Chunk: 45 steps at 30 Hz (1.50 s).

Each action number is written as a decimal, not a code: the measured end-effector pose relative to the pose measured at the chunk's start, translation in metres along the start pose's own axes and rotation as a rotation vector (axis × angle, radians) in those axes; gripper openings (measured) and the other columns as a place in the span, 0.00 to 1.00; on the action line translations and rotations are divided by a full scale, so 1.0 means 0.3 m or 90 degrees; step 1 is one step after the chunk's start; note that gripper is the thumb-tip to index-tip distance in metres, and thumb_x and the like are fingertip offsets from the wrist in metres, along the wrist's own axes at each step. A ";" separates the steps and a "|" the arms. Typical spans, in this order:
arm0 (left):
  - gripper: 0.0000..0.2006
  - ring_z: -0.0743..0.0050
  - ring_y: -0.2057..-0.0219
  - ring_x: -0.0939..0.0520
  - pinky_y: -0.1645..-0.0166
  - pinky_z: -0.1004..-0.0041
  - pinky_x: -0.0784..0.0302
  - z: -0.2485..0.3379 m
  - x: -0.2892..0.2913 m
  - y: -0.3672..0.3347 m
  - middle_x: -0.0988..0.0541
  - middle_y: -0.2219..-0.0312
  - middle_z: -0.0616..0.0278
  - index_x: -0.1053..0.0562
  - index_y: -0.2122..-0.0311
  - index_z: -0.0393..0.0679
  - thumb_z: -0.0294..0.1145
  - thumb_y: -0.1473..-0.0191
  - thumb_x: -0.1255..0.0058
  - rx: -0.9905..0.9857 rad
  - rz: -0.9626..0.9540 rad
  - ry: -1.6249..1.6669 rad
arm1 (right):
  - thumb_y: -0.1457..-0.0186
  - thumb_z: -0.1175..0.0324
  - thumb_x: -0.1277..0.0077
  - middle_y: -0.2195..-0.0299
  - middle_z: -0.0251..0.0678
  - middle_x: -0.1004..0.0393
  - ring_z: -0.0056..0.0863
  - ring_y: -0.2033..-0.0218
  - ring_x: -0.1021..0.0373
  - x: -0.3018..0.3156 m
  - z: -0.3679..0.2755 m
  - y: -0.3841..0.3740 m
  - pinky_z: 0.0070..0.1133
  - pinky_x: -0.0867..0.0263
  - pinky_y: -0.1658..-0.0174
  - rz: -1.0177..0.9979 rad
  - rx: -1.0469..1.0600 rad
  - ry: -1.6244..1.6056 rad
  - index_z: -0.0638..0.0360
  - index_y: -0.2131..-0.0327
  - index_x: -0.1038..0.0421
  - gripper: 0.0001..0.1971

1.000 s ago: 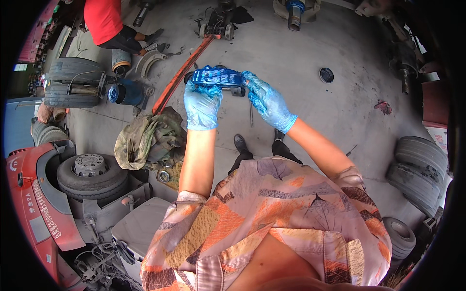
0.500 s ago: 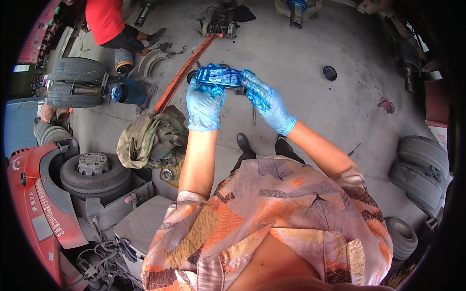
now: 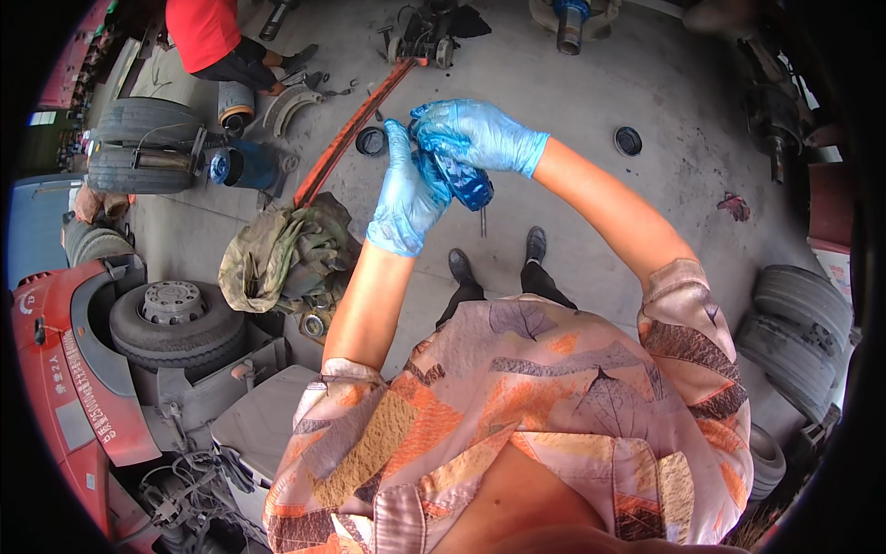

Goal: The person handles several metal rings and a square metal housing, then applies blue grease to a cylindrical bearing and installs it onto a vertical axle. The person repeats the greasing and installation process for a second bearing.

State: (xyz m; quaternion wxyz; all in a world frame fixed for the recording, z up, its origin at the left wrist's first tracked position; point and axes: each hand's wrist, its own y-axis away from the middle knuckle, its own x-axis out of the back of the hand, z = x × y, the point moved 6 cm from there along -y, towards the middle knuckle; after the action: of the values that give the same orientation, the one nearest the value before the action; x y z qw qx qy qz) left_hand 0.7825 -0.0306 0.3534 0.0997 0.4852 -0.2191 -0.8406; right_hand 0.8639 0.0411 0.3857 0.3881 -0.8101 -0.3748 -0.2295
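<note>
Both my hands wear thin light-blue gloves smeared with darker blue grease. Between them, in front of my chest, is a roller bearing [image 3: 469,186] coated in blue grease, now tilted with one end pointing down toward my feet. My left hand [image 3: 409,201] grips its left side, thumb up. My right hand [image 3: 489,136] wraps over the top, hiding much of the bearing and most of my fingertips. Beyond my left hand, a round black ring-shaped part [image 3: 371,141] lies on the floor.
A long red jack handle [image 3: 355,138] slants across the floor. Camouflage cloth [image 3: 286,254] lies left, near a truck wheel [image 3: 173,323] and red truck panel [image 3: 69,360]. Tyres [image 3: 798,314] stand right; another black ring [image 3: 628,140] sits nearer. A person in red [image 3: 203,37] crouches far left.
The bearing has turned from level to steeply tilted. My right hand has moved from its right end to over its top, elbow swinging outward. My left hand has shifted slightly right.
</note>
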 end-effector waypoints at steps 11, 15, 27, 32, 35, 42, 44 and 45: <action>0.34 0.57 0.49 0.24 0.44 0.55 0.28 0.008 -0.005 0.034 0.26 0.51 0.53 0.35 0.45 0.42 0.64 0.43 0.66 0.028 -0.027 -0.102 | 0.39 0.51 0.61 0.53 0.38 0.27 0.29 0.53 0.30 -0.066 0.254 0.112 0.25 0.34 0.49 -0.038 -0.532 -0.415 0.57 0.48 0.32 0.24; 0.31 0.58 0.50 0.24 0.45 0.54 0.27 0.021 0.014 0.019 0.26 0.51 0.55 0.33 0.47 0.42 0.60 0.41 0.64 0.007 0.008 -0.062 | 0.38 0.49 0.60 0.49 0.34 0.29 0.28 0.53 0.29 -0.160 0.204 0.236 0.27 0.31 0.51 0.002 -0.639 -0.743 0.52 0.42 0.39 0.26; 0.33 0.58 0.57 0.23 0.50 0.56 0.25 0.069 0.039 -0.019 0.25 0.58 0.51 0.33 0.51 0.36 0.62 0.44 0.60 -0.026 0.014 0.009 | 0.44 0.59 0.49 0.63 0.38 0.23 0.37 0.60 0.26 0.049 -0.034 0.215 0.29 0.31 0.54 0.211 -0.184 -0.223 0.56 0.64 0.26 0.12; 0.33 0.56 0.55 0.23 0.50 0.56 0.25 0.044 0.042 -0.017 0.26 0.55 0.52 0.34 0.50 0.39 0.63 0.43 0.63 0.053 -0.094 0.068 | 0.52 0.65 0.44 0.55 0.36 0.26 0.40 0.49 0.33 0.009 -0.190 0.046 0.35 0.38 0.46 0.048 0.116 0.202 0.53 0.61 0.24 0.13; 0.32 0.54 0.51 0.25 0.47 0.54 0.26 0.031 0.035 -0.017 0.29 0.50 0.53 0.34 0.47 0.44 0.63 0.42 0.68 0.053 -0.084 0.103 | 0.53 0.64 0.45 0.56 0.36 0.26 0.40 0.46 0.35 0.001 -0.124 -0.013 0.36 0.39 0.44 0.014 0.107 0.166 0.54 0.59 0.25 0.16; 0.28 0.57 0.53 0.23 0.46 0.55 0.27 0.040 0.054 -0.044 0.25 0.54 0.53 0.31 0.51 0.41 0.57 0.38 0.70 0.007 -0.019 0.113 | 0.47 0.58 0.48 0.51 0.37 0.28 0.40 0.44 0.36 -0.001 -0.081 -0.021 0.36 0.38 0.44 0.023 -0.035 0.145 0.55 0.54 0.27 0.18; 0.25 0.59 0.54 0.23 0.48 0.57 0.26 0.046 0.087 -0.051 0.25 0.54 0.54 0.31 0.52 0.41 0.53 0.37 0.68 -0.002 -0.031 0.162 | 0.47 0.56 0.47 0.48 0.38 0.30 0.40 0.43 0.38 -0.010 -0.094 0.011 0.36 0.39 0.44 0.053 -0.039 0.149 0.54 0.51 0.29 0.21; 0.23 0.60 0.54 0.22 0.48 0.58 0.25 0.046 0.089 -0.056 0.24 0.55 0.54 0.31 0.52 0.41 0.51 0.36 0.67 -0.004 -0.040 0.186 | 0.50 0.56 0.43 0.44 0.39 0.35 0.40 0.42 0.39 -0.023 -0.075 0.042 0.35 0.40 0.43 0.040 -0.043 0.182 0.52 0.45 0.36 0.29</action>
State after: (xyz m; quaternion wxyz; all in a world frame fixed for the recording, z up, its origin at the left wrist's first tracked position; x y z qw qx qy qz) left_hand 0.7578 -0.0220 0.3308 0.1061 0.6088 -0.1844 -0.7642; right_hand 0.8678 0.0149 0.3887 0.4169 -0.7930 -0.2827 -0.3426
